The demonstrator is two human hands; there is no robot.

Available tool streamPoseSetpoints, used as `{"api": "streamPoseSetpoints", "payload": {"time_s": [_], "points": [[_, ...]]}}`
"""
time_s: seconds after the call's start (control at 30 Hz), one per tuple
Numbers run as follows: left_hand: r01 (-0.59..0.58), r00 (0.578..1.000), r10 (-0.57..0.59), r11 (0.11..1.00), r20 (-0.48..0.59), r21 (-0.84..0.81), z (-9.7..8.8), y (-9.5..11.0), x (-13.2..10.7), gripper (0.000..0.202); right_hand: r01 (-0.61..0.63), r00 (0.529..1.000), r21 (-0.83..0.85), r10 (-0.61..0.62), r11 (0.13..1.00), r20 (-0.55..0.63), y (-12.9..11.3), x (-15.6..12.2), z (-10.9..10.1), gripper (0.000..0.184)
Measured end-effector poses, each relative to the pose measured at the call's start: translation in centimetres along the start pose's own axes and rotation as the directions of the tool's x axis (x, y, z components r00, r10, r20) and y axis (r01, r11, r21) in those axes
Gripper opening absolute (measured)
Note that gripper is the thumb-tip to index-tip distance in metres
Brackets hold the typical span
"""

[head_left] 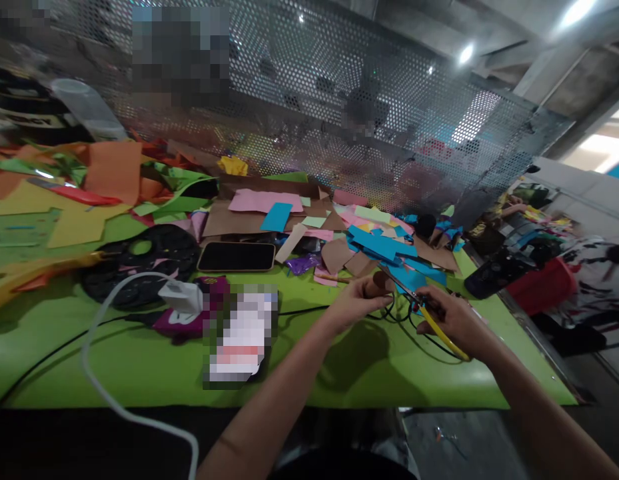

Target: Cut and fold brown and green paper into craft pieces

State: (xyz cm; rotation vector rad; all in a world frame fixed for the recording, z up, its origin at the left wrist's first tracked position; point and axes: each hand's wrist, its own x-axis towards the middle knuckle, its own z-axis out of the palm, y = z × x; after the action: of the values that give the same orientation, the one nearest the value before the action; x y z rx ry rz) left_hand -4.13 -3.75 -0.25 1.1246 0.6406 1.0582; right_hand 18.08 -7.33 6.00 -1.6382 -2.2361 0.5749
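Observation:
My left hand (pixel 359 303) is closed in a pinch around a small brown piece of paper (pixel 380 285) with a rounded edge. In my right hand (pixel 453 320) is a pair of scissors (pixel 442 331) with yellow handles. Their metal blades point up and left, close beside the brown paper; whether they touch it I cannot tell. Just behind both hands lie blue paper strips (pixel 379 243) and brown paper scraps (pixel 336 256). Black cable loops (pixel 400 313) rest on the green table (pixel 309 373) between and below the hands.
To the left are a dark phone (pixel 236 257), a lit phone (pixel 242 337), a white charger (pixel 182 297) in a purple power strip (pixel 164 325) and a black round tray (pixel 159 250). A red-handled cutter (pixel 84 195) lies on coloured paper. A perforated metal screen (pixel 299 80) stands behind.

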Motion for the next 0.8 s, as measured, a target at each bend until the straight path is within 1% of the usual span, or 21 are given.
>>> {"api": "streamPoseSetpoints", "payload": {"time_s": [0.1,0.2,0.3,0.5,0.7,0.8], "points": [[0.004,1.0,-0.004,1.0,-0.006,0.008,0.0,0.0,-0.1,0.043,0.024,0.999,-0.044,-0.025,0.999,-0.02,-0.2,0.0,-0.3,0.04],[0.017,1.0,-0.017,1.0,0.003,0.02,0.0,0.1,-0.1,0.046,0.042,0.999,-0.051,-0.044,0.998,-0.025,-0.3,-0.1,-0.5,0.039],[0.018,1.0,-0.018,1.0,0.021,0.025,-0.1,0.2,-0.1,0.047,0.053,0.998,-0.063,-0.055,0.997,-0.018,0.0,-0.2,-0.4,0.037],[0.003,1.0,-0.003,0.999,0.002,0.049,-0.1,0.2,-0.1,0.048,0.083,0.996,-0.091,-0.086,0.992,-0.036,0.6,-0.2,-0.5,0.035],[-0.006,1.0,0.005,0.999,0.024,0.052,-0.1,0.3,0.0,0.048,0.069,0.997,-0.141,-0.073,0.988,-0.023,0.9,-0.2,-1.0,0.034],[-0.006,0.999,0.004,0.998,0.035,0.068,-0.1,0.3,0.0,0.045,0.068,0.998,-0.122,-0.069,0.99,-0.006,1.3,-0.2,-0.9,0.031]]}}
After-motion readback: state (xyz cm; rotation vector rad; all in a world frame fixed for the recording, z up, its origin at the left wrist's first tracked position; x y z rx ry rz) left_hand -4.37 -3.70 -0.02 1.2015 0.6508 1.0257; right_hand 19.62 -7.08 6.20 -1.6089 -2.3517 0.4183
